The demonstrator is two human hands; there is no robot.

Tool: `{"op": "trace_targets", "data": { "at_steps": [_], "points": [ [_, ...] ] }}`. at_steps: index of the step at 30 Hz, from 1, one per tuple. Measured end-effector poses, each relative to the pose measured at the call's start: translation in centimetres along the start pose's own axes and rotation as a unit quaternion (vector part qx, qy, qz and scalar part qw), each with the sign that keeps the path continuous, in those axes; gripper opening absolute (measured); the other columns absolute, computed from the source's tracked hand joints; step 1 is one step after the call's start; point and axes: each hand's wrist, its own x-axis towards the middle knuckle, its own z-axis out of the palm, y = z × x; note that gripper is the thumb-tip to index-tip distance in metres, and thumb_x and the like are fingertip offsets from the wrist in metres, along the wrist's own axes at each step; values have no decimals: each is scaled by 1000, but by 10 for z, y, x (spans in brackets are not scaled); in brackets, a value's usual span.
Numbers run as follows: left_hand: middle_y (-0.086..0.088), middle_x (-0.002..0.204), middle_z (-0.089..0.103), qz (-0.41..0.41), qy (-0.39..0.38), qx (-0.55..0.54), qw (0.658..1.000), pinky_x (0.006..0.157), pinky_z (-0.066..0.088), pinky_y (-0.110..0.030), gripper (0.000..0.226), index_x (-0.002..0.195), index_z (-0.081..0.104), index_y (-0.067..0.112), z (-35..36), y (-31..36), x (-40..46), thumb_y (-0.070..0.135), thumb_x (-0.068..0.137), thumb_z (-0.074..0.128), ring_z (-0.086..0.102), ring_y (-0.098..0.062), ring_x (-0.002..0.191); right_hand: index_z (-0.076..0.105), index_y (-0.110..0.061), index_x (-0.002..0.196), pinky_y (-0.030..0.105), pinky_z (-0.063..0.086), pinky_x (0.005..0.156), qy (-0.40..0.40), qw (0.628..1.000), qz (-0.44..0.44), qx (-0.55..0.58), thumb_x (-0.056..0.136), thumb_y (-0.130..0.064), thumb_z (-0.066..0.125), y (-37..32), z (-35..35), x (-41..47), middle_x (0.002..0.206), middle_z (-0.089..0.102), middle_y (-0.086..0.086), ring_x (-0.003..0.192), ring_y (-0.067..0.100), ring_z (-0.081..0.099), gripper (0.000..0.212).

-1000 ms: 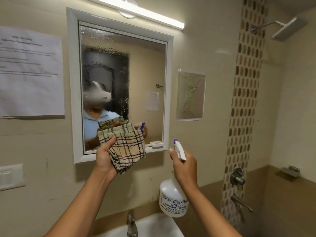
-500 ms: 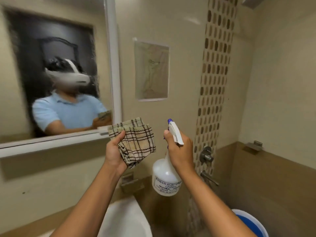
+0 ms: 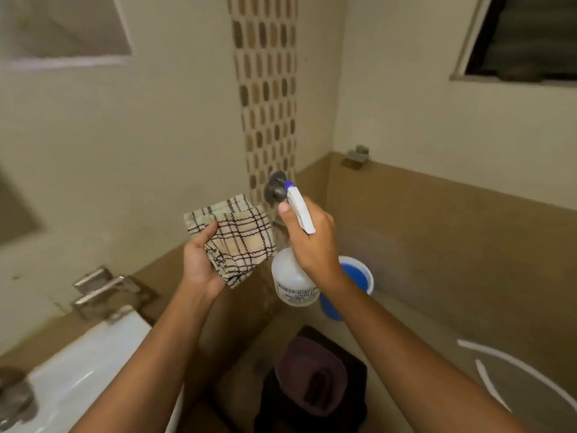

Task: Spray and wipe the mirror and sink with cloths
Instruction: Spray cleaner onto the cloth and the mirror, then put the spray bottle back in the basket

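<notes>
My left hand (image 3: 199, 260) grips a folded beige cloth (image 3: 239, 239) with dark checks, held up in front of the wall. Right beside it my right hand (image 3: 312, 242) is closed round the neck of a white spray bottle (image 3: 293, 282) with a white trigger head and blue nozzle tip, the bottle body hanging below my fingers. The white sink (image 3: 78, 370) lies at the lower left, with its tap (image 3: 15, 398) at the left edge. Only the mirror's (image 3: 62, 26) lower right corner shows at the top left.
A blue bucket (image 3: 356, 279) stands on the floor behind the bottle. A dark maroon cloth (image 3: 312, 370) lies below, between my arms. A white basin rim (image 3: 524, 376) curves at the lower right. Metal brackets (image 3: 103, 285) are fixed beside the sink. A window (image 3: 524, 35) is at the top right.
The view has swung right and down, away from the mirror toward the corner and floor. Both hands kept hold of the cloth and the bottle and stayed close together.
</notes>
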Motion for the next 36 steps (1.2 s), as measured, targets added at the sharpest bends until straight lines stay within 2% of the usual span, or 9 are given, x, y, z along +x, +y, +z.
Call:
{"op": "trace_targets", "data": {
  "at_steps": [5, 7, 9, 12, 14, 19, 24, 31, 36],
  "points": [
    [-15, 119, 71, -62, -23, -8, 998, 69, 61, -45, 41, 114, 71, 8, -9, -45, 22, 26, 101, 36, 73, -29, 98, 51, -24, 76, 37, 45, 58, 25, 994, 56, -95, 96, -40, 53, 43, -15, -24, 75, 49, 1, 63, 17, 53, 26],
    [-12, 102, 76, -95, -36, -16, 995, 63, 61, -44, 48, 95, 79, 11, -16, -57, 33, 27, 102, 35, 75, -27, 87, 46, -32, 74, 34, 42, 55, 18, 988, 78, -134, 97, -43, 52, 59, -19, -35, 71, 46, -1, 59, 17, 52, 27],
    [-12, 108, 75, -121, -41, -5, 992, 73, 61, -46, 43, 97, 80, 12, -29, -67, 49, 29, 96, 40, 74, -28, 94, 49, -29, 73, 30, 38, 53, 10, 979, 93, -182, 98, -44, 50, 77, -22, -47, 69, 42, -6, 57, 14, 48, 29],
    [-15, 132, 63, -157, -29, -2, 987, 105, 44, -57, 51, 132, 60, 12, -57, -81, 74, 32, 86, 49, 62, -35, 120, 62, -11, 83, 29, 39, 55, -13, 965, 125, -232, 97, -42, 54, 103, -25, -70, 70, 52, -3, 62, 14, 51, 35],
    [-15, 133, 62, -178, -14, -9, 984, 111, 36, -59, 50, 133, 60, 12, -74, -92, 88, 31, 87, 51, 59, -36, 124, 60, -11, 77, 23, 37, 53, -27, 956, 147, -253, 94, -48, 57, 121, -25, -89, 68, 55, -2, 60, 12, 52, 40],
    [-12, 115, 73, -203, 4, 20, 979, 97, 48, -52, 45, 90, 82, 15, -105, -114, 105, 27, 100, 39, 71, -29, 104, 66, -13, 80, 9, 34, 54, -49, 938, 219, -265, 82, -49, 72, 160, -16, -133, 68, 57, -8, 56, 1, 50, 36],
    [-10, 119, 71, -214, 36, 42, 975, 95, 52, -47, 38, 107, 76, 14, -132, -127, 119, 26, 100, 41, 70, -27, 106, 71, -15, 87, 31, 47, 59, -119, 914, 275, -272, 78, -59, 68, 206, 9, -167, 77, 68, 0, 67, 16, 61, 45],
    [-8, 108, 75, -229, 82, 74, 967, 83, 59, -47, 42, 89, 82, 19, -160, -151, 133, 25, 101, 41, 73, -24, 96, 70, -10, 85, 12, 27, 54, -193, 889, 319, -265, 82, -44, 75, 258, 37, -191, 74, 58, -2, 64, 12, 51, 34],
    [-9, 110, 75, -253, 120, 91, 956, 88, 53, -46, 40, 90, 81, 20, -176, -174, 138, 27, 99, 43, 73, -26, 98, 71, -9, 108, 18, 36, 63, -250, 874, 337, -245, 84, -28, 75, 290, 50, -206, 96, 70, 9, 83, 24, 64, 31]
  ]
}}
